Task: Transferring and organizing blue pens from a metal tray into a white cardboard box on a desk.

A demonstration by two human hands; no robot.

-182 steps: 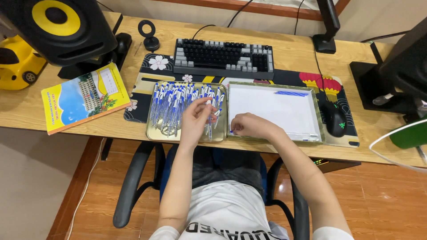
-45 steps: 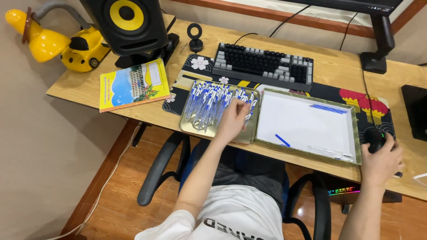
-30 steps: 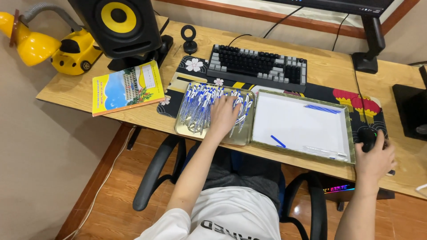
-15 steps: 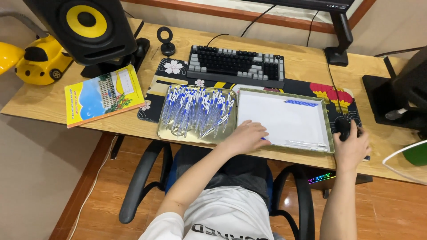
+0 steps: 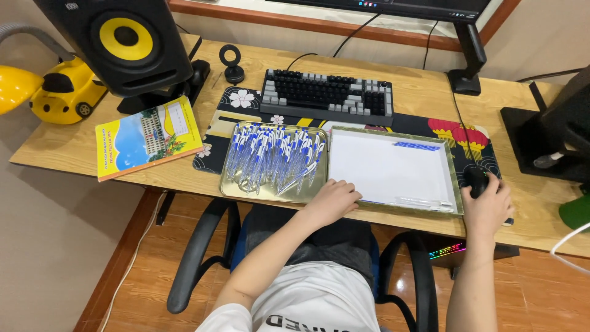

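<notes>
The person sits at a wooden desk (image 5: 393,92) with the left hand (image 5: 332,200) resting at the near left corner of a white-lined tray (image 5: 455,184), fingers curled loosely over the rim; whether they pinch a pen cannot be told, since the fingertips are hidden beneath the knuckles. The right hand (image 5: 488,206) is cupped over a black mouse (image 5: 475,179) just beside the tray's right edge, gripping it lightly. To the left, touching the white tray, a metal tray (image 5: 228,189) holds a loose heap of blue-and-white pens (image 5: 273,157). In the white tray, a pen lies near the far right corner (image 5: 416,146) and another lies along the near edge (image 5: 421,201). Both trays sit on a patterned desk mat (image 5: 239,101), close to the desk's front edge, with a keyboard (image 5: 326,92) behind them. A likely risk is that the left forearm, crossing the desk edge, nudges either tray toward the lap, spilling pens onto the floor. With attention split toward the mouse, the left hand working by feel could also drag a neighbouring pen out of the heap, or drop one in the gap between the trays. A yellow booklet (image 5: 147,135) lies well apart at left.
</notes>
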